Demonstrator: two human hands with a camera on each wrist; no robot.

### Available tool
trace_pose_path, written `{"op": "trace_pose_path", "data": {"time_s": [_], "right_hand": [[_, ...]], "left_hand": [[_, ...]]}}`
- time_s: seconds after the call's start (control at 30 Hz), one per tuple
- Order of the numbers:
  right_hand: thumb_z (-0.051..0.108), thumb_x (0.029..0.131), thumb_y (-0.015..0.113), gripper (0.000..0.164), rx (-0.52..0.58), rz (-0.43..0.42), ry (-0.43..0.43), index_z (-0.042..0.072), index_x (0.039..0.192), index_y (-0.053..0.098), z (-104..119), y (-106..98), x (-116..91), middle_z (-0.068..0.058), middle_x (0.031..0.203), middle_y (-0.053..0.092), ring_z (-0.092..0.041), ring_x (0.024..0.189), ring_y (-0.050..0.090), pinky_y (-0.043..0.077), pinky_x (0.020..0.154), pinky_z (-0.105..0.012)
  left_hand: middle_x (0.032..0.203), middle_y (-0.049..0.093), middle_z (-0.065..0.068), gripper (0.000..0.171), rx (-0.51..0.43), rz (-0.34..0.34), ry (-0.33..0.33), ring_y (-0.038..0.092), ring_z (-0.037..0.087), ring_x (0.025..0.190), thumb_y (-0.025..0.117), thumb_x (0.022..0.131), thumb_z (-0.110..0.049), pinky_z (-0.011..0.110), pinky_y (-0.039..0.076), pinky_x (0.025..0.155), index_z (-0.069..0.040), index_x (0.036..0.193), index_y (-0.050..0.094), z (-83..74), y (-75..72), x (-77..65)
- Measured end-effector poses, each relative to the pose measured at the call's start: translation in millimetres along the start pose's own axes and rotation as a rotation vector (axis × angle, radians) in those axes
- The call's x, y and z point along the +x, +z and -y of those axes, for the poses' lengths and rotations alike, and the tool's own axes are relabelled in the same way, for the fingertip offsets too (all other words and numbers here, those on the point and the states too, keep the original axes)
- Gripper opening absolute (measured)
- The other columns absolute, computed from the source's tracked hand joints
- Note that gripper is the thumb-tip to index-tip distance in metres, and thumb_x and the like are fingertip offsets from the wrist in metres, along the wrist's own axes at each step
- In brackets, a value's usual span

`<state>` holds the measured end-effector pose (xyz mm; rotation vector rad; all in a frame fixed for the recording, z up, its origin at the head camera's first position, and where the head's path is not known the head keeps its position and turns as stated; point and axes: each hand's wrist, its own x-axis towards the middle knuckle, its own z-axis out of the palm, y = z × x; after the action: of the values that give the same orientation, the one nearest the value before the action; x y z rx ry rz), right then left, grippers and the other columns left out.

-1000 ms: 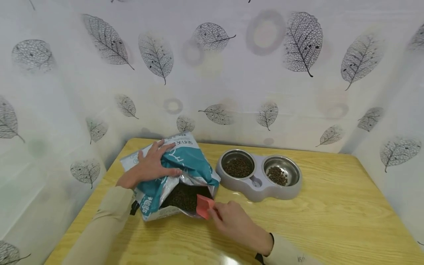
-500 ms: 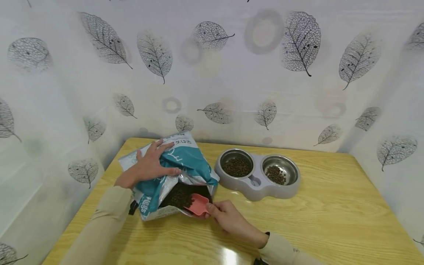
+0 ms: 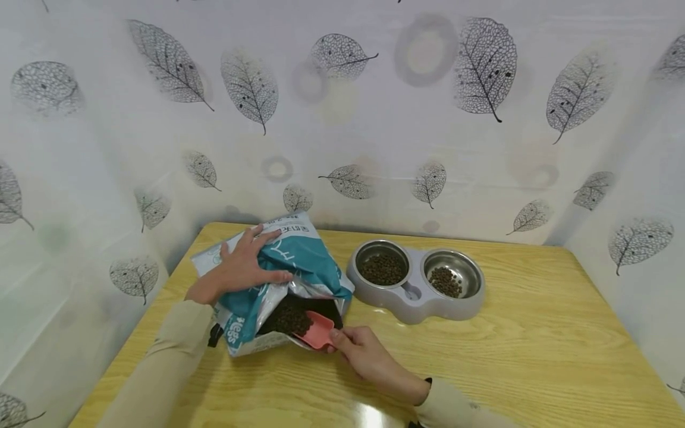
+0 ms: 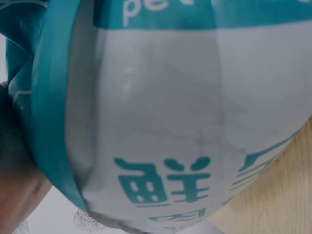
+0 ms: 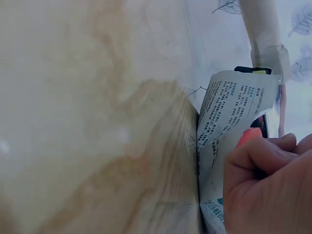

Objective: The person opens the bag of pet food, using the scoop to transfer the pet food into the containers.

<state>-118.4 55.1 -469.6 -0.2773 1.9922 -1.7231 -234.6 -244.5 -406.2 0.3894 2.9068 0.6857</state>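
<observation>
A teal and white pet food bag [image 3: 307, 255] lies on its side, its mouth facing the near side and showing brown kibble [image 3: 289, 318] inside. My left hand [image 3: 243, 267] rests on top of the bag with its fingers spread; in the left wrist view the bag's printed side [image 4: 156, 112] fills most of the picture. With my right hand [image 3: 369, 359] I grip the handle of a pink scoop [image 3: 320, 331], whose blade reaches into the bag's mouth against the kibble. Curled fingers show in the right wrist view, with a bit of the scoop [image 5: 250, 135] beyond them.
A grey double feeder [image 3: 414, 306] stands right of the bag. Its left steel bowl [image 3: 382, 244] holds more kibble than its right bowl [image 3: 471, 273]. A leaf-patterned cloth [image 3: 374, 131] hangs behind the wooden table [image 3: 535, 333].
The scoop has turned from edge-on to face-up and moved slightly left into the kibble, my right hand with it. My left hand has stayed on the bag.
</observation>
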Motion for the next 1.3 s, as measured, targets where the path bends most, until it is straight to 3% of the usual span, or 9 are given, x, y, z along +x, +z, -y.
{"op": "trace_pose_path", "data": {"time_s": [0.2,0.4,0.53,0.73,0.87,1.07,1.17,1.3], "right_hand": [[0.038,0.109,0.050,0.044,0.181,0.073,0.045,-0.002,0.099,0.065,-3,-14,-7,0.007,0.056,0.040,-0.005,0.043,0.026,0.024,0.040,-0.020],[0.042,0.110,0.044,0.041,0.324,0.139,0.001,0.008,0.099,0.063,-1,-26,-14,0.009,0.057,0.043,-0.002,0.042,0.030,0.025,0.042,-0.018],[0.044,0.109,0.044,0.040,0.355,0.169,-0.022,0.010,0.099,0.063,3,-29,-17,0.009,0.057,0.043,-0.002,0.042,0.029,0.024,0.042,-0.019],[0.039,0.111,0.043,0.038,0.331,0.154,-0.051,0.009,0.098,0.063,5,-32,-20,0.010,0.057,0.043,-0.001,0.042,0.031,0.025,0.042,-0.019],[0.034,0.112,0.041,0.036,0.305,0.132,-0.125,0.010,0.098,0.062,6,-39,-22,0.010,0.058,0.043,0.000,0.044,0.032,0.025,0.042,-0.020],[0.033,0.113,0.038,0.032,0.331,0.126,-0.224,0.012,0.101,0.060,9,-57,-25,0.010,0.062,0.043,0.000,0.047,0.031,0.016,0.042,-0.030],[0.033,0.112,0.038,0.032,0.298,0.100,-0.228,0.013,0.101,0.060,10,-66,-27,0.010,0.062,0.044,0.000,0.047,0.031,0.015,0.042,-0.033],[0.031,0.113,0.038,0.038,0.198,0.010,-0.229,0.002,0.103,0.060,12,-81,-32,0.009,0.062,0.045,0.000,0.046,0.031,0.017,0.040,-0.029]], "left_hand": [[0.171,0.006,0.021,0.107,0.002,-0.003,-0.003,0.011,0.051,0.155,0.072,0.079,-0.073,0.086,-0.008,0.109,-0.027,0.164,0.026,-0.4,0.3,0.2],[0.171,0.005,0.021,0.107,-0.010,-0.002,-0.002,0.012,0.052,0.155,0.073,0.080,-0.072,0.085,-0.010,0.110,-0.028,0.164,0.025,0.4,0.4,-0.9],[0.171,0.005,0.021,0.106,-0.012,-0.003,-0.002,0.012,0.053,0.155,0.072,0.080,-0.072,0.085,-0.010,0.110,-0.028,0.164,0.025,0.9,0.5,-1.2],[0.171,0.004,0.021,0.106,-0.014,0.001,0.001,0.012,0.053,0.155,0.073,0.080,-0.072,0.085,-0.010,0.110,-0.028,0.164,0.025,0.7,0.5,-1.5],[0.172,0.004,0.020,0.106,-0.014,0.002,0.002,0.011,0.053,0.155,0.072,0.080,-0.072,0.085,-0.010,0.110,-0.028,0.164,0.025,1.1,0.6,-1.3],[0.172,0.004,0.020,0.106,-0.010,0.000,-0.002,0.012,0.053,0.155,0.073,0.080,-0.072,0.085,-0.009,0.110,-0.029,0.164,0.025,3.0,0.6,-1.4],[0.172,0.004,0.020,0.106,-0.009,-0.001,-0.002,0.012,0.053,0.155,0.072,0.080,-0.072,0.085,-0.009,0.110,-0.029,0.164,0.025,3.2,0.7,-1.3],[0.172,0.004,0.020,0.106,-0.012,0.005,0.002,0.012,0.053,0.155,0.072,0.080,-0.073,0.085,-0.010,0.110,-0.029,0.164,0.025,2.3,0.4,-1.4]]}}
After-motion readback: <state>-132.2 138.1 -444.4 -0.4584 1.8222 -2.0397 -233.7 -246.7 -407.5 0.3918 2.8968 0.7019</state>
